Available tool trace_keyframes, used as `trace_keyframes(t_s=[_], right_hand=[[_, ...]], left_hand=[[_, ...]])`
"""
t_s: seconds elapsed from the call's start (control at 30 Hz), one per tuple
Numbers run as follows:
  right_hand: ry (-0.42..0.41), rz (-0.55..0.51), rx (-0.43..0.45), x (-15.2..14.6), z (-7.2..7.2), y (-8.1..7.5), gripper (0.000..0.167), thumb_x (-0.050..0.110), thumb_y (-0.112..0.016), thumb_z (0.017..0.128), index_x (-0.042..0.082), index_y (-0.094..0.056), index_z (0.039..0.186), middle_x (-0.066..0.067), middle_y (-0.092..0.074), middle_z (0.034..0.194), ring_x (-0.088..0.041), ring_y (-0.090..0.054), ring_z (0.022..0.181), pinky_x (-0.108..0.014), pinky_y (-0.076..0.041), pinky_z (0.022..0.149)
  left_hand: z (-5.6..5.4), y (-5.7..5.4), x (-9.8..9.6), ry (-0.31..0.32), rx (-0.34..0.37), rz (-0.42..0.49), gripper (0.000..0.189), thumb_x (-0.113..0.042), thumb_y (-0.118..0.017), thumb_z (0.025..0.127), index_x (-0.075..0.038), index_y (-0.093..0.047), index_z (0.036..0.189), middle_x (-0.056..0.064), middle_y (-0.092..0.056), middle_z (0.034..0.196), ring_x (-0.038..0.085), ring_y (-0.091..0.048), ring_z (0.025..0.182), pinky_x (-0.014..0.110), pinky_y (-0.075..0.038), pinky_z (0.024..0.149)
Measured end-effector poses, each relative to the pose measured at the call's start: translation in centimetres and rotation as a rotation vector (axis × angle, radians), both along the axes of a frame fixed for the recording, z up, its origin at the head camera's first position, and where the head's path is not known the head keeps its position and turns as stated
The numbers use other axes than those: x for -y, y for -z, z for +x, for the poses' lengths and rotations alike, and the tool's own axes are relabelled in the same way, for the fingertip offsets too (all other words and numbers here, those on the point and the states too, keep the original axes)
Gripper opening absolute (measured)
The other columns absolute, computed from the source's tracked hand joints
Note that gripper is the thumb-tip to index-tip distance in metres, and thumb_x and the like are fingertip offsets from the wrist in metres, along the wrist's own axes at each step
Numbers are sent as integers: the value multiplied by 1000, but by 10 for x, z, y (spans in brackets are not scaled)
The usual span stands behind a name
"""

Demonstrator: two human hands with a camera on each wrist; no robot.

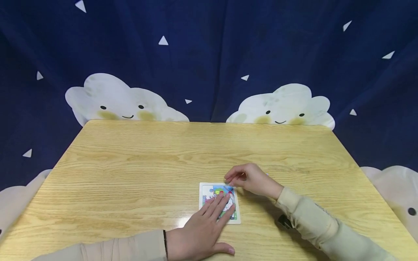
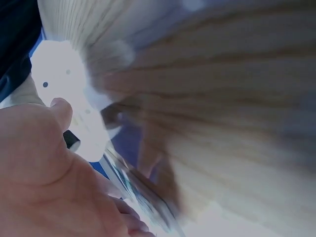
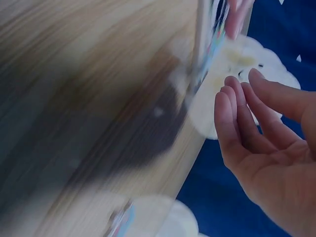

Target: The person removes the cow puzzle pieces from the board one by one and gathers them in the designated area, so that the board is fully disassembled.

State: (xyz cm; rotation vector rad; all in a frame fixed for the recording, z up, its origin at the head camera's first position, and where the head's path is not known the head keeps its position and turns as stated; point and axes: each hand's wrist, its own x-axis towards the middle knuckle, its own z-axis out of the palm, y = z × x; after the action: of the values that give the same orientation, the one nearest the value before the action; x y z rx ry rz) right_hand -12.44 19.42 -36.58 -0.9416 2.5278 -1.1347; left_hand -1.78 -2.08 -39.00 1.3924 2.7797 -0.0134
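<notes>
my left hand (image 1: 205, 230) lies flat, fingers straight and slightly spread, their tips pressing on the square picture jigsaw puzzle (image 1: 216, 189), which rests on the wood-grain table (image 1: 137, 170) in front of me. my right hand (image 1: 253, 178) hovers by the puzzle's far right corner, fingers loosely bent, a moderate gap between thumb and fingertips with nothing in it. beyond that hand lies a small colourful object (image 3: 122, 220), too blurred to name.
</notes>
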Motion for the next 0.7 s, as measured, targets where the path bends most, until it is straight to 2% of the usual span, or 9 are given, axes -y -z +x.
trace_keyframes(t_s=[0.17,0.43,0.7], right_hand=[[-30,8,50,21,0,2,12,-4,-69,88,-2,-72,100,-7,-74,91,-13,-69,84,-25,-54,75],[-19,79,0,32,0,4,10,-4,-70,87,-1,-72,96,-5,-73,87,-9,-68,77,-21,-53,71],[-5,94,19,35,-4,4,7,-4,-70,86,1,-72,91,-1,-71,81,-6,-64,70,-21,-52,64]], left_hand=[[-1,-1,-10,6,20,-17,93,-74,-24,92,-8,-20,157,20,-10,161,31,-8,149,38,-24,115],[-3,-2,-12,-3,89,-37,93,-75,-23,92,-9,-18,157,20,-6,162,31,-4,149,39,-20,116],[-5,-3,-12,0,151,-29,95,-76,-23,91,-9,-15,158,19,3,162,31,1,149,40,-17,117]])
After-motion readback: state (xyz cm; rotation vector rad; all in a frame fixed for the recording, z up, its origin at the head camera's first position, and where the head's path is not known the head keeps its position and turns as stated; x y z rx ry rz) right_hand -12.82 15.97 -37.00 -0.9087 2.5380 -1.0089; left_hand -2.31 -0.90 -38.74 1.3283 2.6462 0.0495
